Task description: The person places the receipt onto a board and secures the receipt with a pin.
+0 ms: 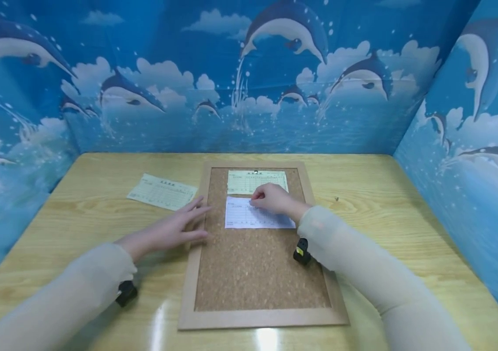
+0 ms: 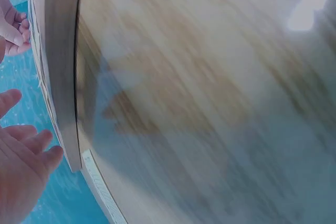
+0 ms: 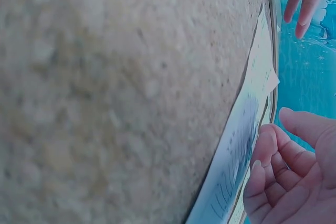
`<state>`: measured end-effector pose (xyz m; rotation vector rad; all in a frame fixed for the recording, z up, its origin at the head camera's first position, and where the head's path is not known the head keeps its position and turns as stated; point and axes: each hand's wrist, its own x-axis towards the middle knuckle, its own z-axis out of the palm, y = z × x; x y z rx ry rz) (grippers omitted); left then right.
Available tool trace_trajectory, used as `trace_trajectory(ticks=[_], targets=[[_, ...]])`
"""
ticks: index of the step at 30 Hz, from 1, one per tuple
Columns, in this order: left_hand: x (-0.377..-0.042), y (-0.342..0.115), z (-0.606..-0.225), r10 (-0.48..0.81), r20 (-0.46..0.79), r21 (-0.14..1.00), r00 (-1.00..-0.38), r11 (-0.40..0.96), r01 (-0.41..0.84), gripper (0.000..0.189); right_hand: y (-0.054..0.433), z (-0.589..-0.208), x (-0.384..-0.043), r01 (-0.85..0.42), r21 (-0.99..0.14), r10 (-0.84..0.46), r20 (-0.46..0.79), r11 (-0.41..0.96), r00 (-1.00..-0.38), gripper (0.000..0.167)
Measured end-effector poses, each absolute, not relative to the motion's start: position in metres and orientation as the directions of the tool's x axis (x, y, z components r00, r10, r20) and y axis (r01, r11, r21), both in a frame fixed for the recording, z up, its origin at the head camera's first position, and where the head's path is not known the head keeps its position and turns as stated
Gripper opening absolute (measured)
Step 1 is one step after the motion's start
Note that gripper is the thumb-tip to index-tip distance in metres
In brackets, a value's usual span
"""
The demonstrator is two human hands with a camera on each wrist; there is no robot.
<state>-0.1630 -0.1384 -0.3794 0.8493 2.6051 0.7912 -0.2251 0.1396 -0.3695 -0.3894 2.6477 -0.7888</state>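
A cork board (image 1: 262, 273) in a wooden frame lies on the table. Near its top is a pale green printed form (image 1: 240, 181) with a small shiny pin (image 1: 255, 171) at its upper edge. Just below it lies a white printed form (image 1: 242, 217). My right hand (image 1: 275, 199) touches the white form's top edge, fingers curled; whether a small thing sits between the fingertips is hidden. In the right wrist view, that hand (image 3: 294, 177) is beside the tilted-looking white form (image 3: 231, 166). My left hand (image 1: 167, 233), fingers spread, hovers at the board's left frame, holding nothing.
A second pale green form (image 1: 163, 191) lies on the wooden table (image 1: 112, 214), left of the board. A small dark speck (image 1: 336, 198) is on the table to the right. Blue dolphin-print cloth (image 1: 178, 131) walls the back and sides.
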Motion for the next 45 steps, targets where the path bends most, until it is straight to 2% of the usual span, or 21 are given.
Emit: trace_trajectory(ticks=[19,31,45], targets=[[-0.169,-0.175,-0.381,0.556,-0.076,0.57,-0.828,0.706,0.421,0.068,0.093,-0.362,-0.226,-0.172,-0.642,-0.436,-0.278,0.747,-0.856,0.017],[-0.173,-0.194,-0.373,0.505,-0.089,0.513,-0.859,0.762,0.395,0.067,0.074,-0.365,-0.226,-0.21,-0.686,-0.483,-0.233,0.697,-0.844,0.017],[-0.189,-0.217,-0.365,0.474,-0.115,0.49,-0.873,0.791,0.365,0.068,0.052,-0.363,-0.226,-0.171,-0.728,-0.471,-0.23,0.664,-0.852,0.019]])
